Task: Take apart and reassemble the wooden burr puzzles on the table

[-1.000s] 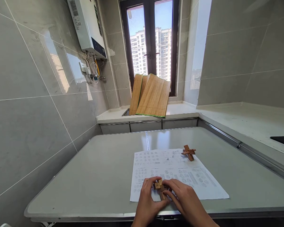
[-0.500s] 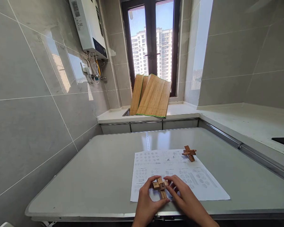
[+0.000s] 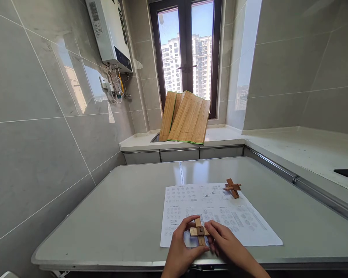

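Note:
A light wooden burr puzzle (image 3: 200, 231), cross-shaped with a dark "Z" mark on its middle block, is held above the near edge of a printed sheet (image 3: 179, 210). My left hand (image 3: 182, 245) grips it from the left, index finger at its upper arm and thumb at its lower arm. My right hand (image 3: 222, 236) pinches the arm on the right side between thumb and fingers; part of that arm is covered. A second, reddish-brown wooden cross puzzle (image 3: 233, 188) lies at the sheet's far right corner, away from both hands.
The sheet lies on a grey folding table (image 3: 110, 224). A white counter (image 3: 307, 148) runs along the back and right. A bamboo mat (image 3: 190, 117) leans at the window (image 3: 187, 58). A white water heater (image 3: 108, 33) hangs on the left wall.
The light wooden puzzle has turned so its pieces line up as a flatter, more even cross. My right fingers have moved from its upper right side onto the right arm.

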`<state>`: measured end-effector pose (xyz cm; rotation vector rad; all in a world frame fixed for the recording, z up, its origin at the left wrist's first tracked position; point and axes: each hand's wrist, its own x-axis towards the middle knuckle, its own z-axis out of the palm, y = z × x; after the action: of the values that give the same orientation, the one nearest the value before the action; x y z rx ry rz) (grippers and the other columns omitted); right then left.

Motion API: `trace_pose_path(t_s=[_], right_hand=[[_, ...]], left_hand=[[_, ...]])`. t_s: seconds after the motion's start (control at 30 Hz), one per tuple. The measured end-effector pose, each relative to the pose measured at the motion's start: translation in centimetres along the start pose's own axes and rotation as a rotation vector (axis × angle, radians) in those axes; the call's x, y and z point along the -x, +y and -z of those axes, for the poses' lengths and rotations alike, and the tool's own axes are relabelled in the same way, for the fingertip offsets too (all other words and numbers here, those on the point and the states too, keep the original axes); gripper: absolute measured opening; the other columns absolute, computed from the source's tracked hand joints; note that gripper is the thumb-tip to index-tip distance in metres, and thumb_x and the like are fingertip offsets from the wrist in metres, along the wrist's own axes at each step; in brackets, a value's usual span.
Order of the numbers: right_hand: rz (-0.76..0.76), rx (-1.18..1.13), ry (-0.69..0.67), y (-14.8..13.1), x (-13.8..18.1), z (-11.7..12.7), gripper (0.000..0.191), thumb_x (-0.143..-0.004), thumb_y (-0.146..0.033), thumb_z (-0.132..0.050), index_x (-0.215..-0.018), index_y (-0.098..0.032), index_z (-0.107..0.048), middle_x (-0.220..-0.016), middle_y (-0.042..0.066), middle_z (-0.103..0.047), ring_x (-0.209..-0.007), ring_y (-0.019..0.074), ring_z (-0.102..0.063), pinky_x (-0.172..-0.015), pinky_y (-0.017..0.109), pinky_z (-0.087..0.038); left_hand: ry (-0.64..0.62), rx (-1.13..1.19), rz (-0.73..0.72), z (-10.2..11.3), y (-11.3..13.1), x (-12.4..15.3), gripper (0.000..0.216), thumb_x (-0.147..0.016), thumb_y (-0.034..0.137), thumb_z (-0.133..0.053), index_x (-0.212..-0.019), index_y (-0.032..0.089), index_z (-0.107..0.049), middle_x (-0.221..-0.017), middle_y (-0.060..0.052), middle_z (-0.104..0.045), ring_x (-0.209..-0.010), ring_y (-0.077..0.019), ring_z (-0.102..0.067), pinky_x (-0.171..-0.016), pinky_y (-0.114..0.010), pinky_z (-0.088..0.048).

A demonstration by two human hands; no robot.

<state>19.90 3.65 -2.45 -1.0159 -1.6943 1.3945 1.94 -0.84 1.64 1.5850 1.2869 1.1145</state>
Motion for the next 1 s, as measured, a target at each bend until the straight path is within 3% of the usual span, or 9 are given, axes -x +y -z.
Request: trace_pose_path(t_s=[0.2,0.4,0.57,0.7,1.0], right_hand=[[-0.016,0.014,0.153,1.2,-0.5,3.2,0.053,-0.095,-0.07,-0.036,-0.081,-0.023,-0.055,-0.063,-0.004,-0.061,-0.053,0.0169,-0.059,-0.056,0.029,-0.051],[-0.073,0.28,0.544,3.6,-1.1,9.8,0.05,-0.091,-0.071,-0.04,-0.091,-0.024,-0.06,-0.064,0.001,-0.07,-0.057,0.0234,-0.066,-0.06,0.035,-0.051],[-0.205,0.462,0.739,4.9,-1.1,13.6,0.043,-0.087,-0.066,-0.041,-0.087,-0.025,-0.057,-0.074,0.008,-0.077,-0.067,0.0285,-0.072,-0.064,0.037,-0.049],[-0.274,0.533,0.819,5.8,-1.4,14.8,0.042,-0.087,-0.065,-0.039,-0.086,-0.026,-0.054,-0.082,0.012,-0.078,-0.076,0.0324,-0.073,-0.065,0.039,-0.049],[-0.271,0.558,0.797,6.3,-1.0,14.2,0.046,-0.084,-0.07,-0.042,-0.092,-0.026,-0.05,-0.093,0.013,-0.077,-0.084,0.0339,-0.072,-0.068,0.039,-0.049]], left_hand=[[0.042,-0.067,0.064,-0.1,-1.1,-0.3,0.082,-0.063,0.023,-0.087,-0.138,0.028,-0.054,-0.117,-0.007,-0.07,-0.105,-0.0265,-0.063,-0.102,-0.04,-0.046],[0.015,-0.098,0.049,-0.2,-1.5,-0.5,0.053,-0.071,0.024,-0.08,-0.122,0.026,-0.064,-0.103,-0.005,-0.072,-0.097,-0.0234,-0.064,-0.097,-0.036,-0.048],[0.013,-0.089,0.014,-0.3,-1.5,-0.5,0.038,-0.077,0.022,-0.073,-0.114,0.024,-0.066,-0.112,-0.005,-0.072,-0.095,-0.0216,-0.066,-0.093,-0.035,-0.05],[0.01,-0.078,0.008,-0.3,-1.6,-0.6,0.033,-0.079,0.023,-0.073,-0.112,0.024,-0.067,-0.111,-0.005,-0.073,-0.093,-0.0209,-0.067,-0.093,-0.034,-0.051],[-0.006,-0.057,-0.008,-0.4,-1.4,-0.7,0.027,-0.082,0.022,-0.07,-0.109,0.022,-0.068,-0.103,-0.004,-0.075,-0.089,-0.0197,-0.068,-0.09,-0.032,-0.052]])
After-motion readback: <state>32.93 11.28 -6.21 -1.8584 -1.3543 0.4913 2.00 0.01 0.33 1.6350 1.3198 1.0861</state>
